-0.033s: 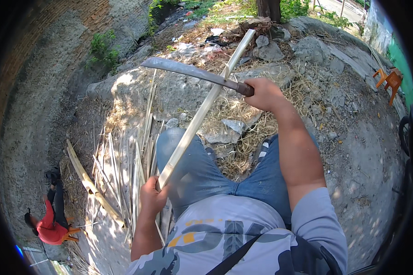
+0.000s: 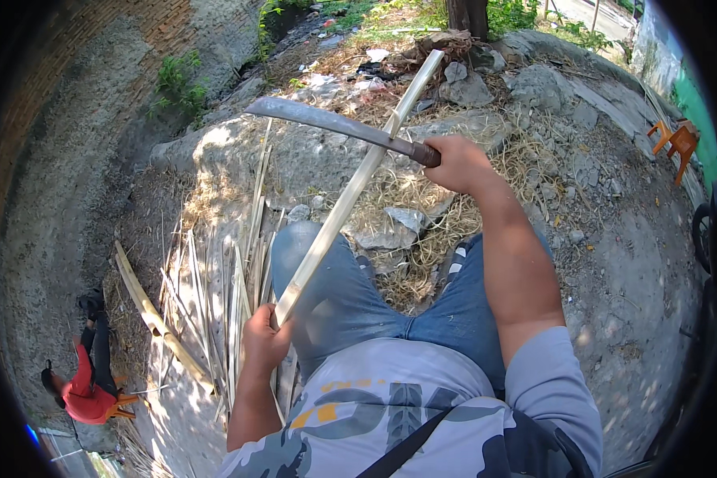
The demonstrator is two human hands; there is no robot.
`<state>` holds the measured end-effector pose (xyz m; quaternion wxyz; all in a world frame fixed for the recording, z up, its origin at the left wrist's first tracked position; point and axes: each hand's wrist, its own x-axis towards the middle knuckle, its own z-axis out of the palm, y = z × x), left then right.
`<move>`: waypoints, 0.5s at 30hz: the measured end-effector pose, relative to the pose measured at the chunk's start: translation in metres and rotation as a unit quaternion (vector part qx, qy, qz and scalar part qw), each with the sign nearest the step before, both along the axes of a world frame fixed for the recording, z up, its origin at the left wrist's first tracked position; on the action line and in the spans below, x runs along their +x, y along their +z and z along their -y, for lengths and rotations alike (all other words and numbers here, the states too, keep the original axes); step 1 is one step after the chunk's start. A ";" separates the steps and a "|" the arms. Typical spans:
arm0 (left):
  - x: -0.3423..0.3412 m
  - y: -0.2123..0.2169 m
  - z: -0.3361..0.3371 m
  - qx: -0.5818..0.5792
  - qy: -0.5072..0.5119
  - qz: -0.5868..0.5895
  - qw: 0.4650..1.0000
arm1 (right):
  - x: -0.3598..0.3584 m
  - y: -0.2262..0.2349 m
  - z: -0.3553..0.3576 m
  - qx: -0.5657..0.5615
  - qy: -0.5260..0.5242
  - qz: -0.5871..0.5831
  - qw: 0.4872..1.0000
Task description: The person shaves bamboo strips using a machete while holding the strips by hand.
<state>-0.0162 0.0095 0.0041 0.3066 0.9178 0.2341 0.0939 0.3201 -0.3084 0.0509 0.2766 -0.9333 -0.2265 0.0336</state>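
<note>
one pale strip (image 2: 342, 212) slants across the jeans (image 2: 466, 311), its near end in the closed left hand (image 2: 267, 338) beside them, the right hand (image 2: 456, 163) fisted round a machete (image 2: 319, 119) beyond them.

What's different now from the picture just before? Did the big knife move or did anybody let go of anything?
Nothing has visibly changed. The right hand still grips the big knife, its blade crossing the pale strip near the far end, and the left hand still holds the near end. The person in red is in the same spot too.
</note>
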 end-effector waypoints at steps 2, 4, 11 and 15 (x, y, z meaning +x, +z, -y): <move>0.006 0.004 0.004 -0.007 0.009 -0.031 0.999 | -0.006 0.004 -0.005 0.004 -0.018 0.004 1.000; 0.006 -0.008 0.003 0.000 0.005 -0.021 1.000 | -0.013 0.006 -0.012 -0.021 0.017 0.052 0.998; 0.017 -0.007 0.014 -0.040 -0.005 0.050 0.998 | -0.017 -0.020 -0.032 -0.044 0.175 0.189 0.965; 0.007 -0.001 -0.001 -0.003 -0.006 -0.008 1.000 | -0.007 -0.015 -0.017 -0.035 0.143 0.179 0.973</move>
